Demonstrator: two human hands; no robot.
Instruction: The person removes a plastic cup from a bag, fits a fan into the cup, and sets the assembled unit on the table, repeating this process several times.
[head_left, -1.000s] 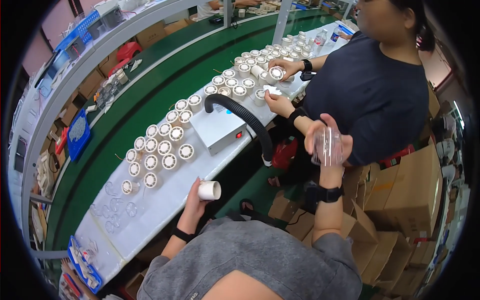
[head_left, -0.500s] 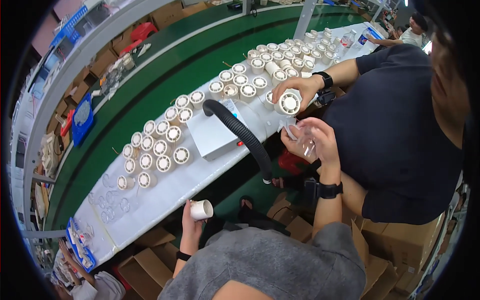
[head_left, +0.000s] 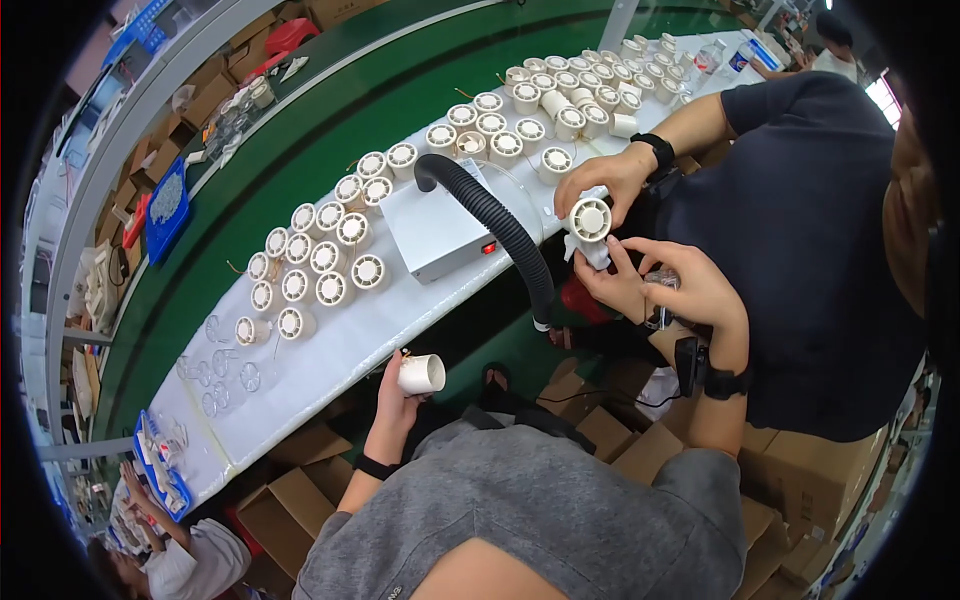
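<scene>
My left hand (head_left: 392, 402) is closed round a white plastic cylinder (head_left: 424, 373), whose smooth open end points right, just off the table's front edge. Farther right, my right hand (head_left: 712, 288) pinches a clear plastic piece (head_left: 662, 286); its exact shape is partly hidden by the fingers. Right beside it, a co-worker's hand (head_left: 612, 290) supports a white cloth (head_left: 590, 250) under another cylinder with a slotted round top (head_left: 591, 218). The co-worker's other hand (head_left: 615, 183) grips that cylinder from above.
Several slotted white cylinders (head_left: 325, 255) stand in groups along the white-covered table (head_left: 310, 385). A metal box (head_left: 430, 230) with a red switch sits midway, a black hose (head_left: 495, 215) arching over it. Clear rings (head_left: 222, 362) lie at left. Cardboard boxes (head_left: 300, 490) stand below.
My right hand has moved right and slightly down relative to the co-worker's hands, carrying the clear piece. My left hand still holds its cylinder. The co-worker's cylinder has come down against the cloth.
</scene>
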